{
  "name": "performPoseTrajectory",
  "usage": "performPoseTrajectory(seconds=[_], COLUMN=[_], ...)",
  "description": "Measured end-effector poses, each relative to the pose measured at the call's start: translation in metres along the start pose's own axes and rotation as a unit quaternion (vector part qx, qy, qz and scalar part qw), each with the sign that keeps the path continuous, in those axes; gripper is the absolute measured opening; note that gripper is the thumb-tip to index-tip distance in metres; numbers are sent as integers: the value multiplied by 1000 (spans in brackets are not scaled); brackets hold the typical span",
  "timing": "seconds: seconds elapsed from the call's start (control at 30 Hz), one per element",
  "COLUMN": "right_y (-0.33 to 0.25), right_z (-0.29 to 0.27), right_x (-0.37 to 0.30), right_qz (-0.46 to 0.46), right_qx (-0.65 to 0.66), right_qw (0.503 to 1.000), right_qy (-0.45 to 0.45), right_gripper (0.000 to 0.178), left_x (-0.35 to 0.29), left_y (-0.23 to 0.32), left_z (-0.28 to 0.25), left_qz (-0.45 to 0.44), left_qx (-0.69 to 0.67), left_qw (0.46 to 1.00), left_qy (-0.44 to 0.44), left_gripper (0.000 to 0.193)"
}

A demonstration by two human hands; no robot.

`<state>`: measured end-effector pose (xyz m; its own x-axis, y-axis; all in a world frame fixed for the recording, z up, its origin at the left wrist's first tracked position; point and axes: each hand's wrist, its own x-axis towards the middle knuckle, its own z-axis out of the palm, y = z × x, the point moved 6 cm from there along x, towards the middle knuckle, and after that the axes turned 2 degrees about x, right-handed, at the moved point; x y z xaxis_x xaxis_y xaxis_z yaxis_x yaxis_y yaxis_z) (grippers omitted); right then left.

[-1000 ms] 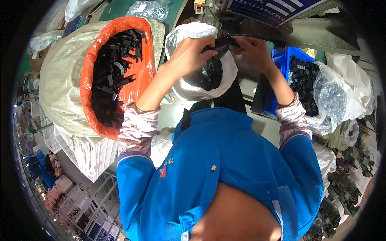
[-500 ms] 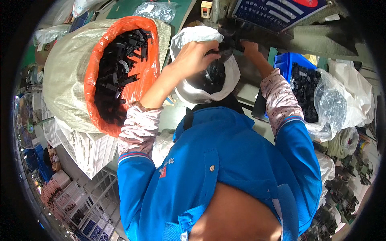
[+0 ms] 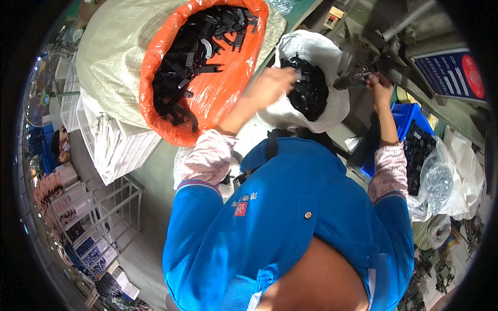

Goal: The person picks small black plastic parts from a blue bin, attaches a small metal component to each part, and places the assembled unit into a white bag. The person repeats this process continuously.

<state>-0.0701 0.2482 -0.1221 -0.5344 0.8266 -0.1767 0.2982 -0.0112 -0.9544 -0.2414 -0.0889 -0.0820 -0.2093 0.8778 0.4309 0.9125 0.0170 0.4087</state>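
Observation:
Blurred by motion, my left hand is over the left rim of a white sack in front of me. Its fingers are too smeared to read. Inside that sack lie many black plastic parts. My right hand is to the right of the sack, at the machine's dark metal fixture. Its fingers are closed around something small that I cannot make out. Left of my left hand, an orange-lined woven sack holds a heap of black plastic clips.
By my right forearm stands a blue bin of black parts, with clear plastic bags beside it. A blue sign plate is fixed to the machine. A white crate stands below the woven sack. A metal rack is at the lower left.
My left hand has left the machine and moved down-left to the white sack's rim. My right hand remains by the machine. The view has swung, shifting the sacks rightward.

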Motion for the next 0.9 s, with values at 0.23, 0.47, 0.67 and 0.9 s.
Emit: performPoseTrajectory(seconds=[0.23, 0.47, 0.67, 0.9], right_y=[-33, -112, -116, -98], right_z=[12, 41, 48, 66], right_x=[-56, -104, -101, -99], right_qz=[2, -17, -8, -29], right_qx=[214, 279, 242, 235], right_qw=[976, 953, 954, 966], right_qy=[-42, -118, -177, -105], right_gripper=[14, 15, 14, 11], left_x=[-120, -110, -57, 11], left_y=[-166, -149, -106, 21], left_z=[-72, -112, -114, -5], left_qz=[-265, -319, -375, -317], left_qx=[324, 124, -428, -828], left_qw=[901, 921, 760, 452], left_qy=[-117, 183, 314, 96], left_gripper=[29, 36, 35, 45])
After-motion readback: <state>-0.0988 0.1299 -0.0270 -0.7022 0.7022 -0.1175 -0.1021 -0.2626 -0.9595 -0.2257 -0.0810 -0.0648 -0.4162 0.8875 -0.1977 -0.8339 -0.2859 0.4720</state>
